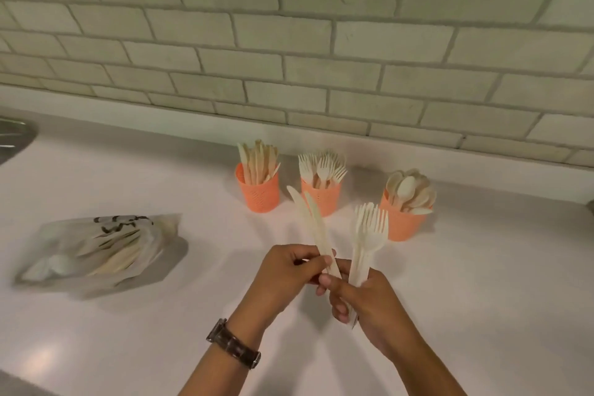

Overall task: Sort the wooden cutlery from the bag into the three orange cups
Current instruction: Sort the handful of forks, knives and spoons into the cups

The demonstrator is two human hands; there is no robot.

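Observation:
Three orange cups stand in a row near the wall: the left cup (261,195) holds knives, the middle cup (325,201) holds forks, the right cup (400,224) holds spoons. In front of them my left hand (286,273) pinches two wooden knives (307,220) by their handles, blades pointing up and away. My right hand (363,297) grips a bundle of forks and a spoon (369,231), heads up. The two hands touch. A clear plastic bag (96,251) with more wooden cutlery lies on the counter to the left.
The white counter (482,299) runs back to a pale brick wall (289,42). A metal sink edge (16,135) shows at the far left. A watch sits on my left wrist (233,344).

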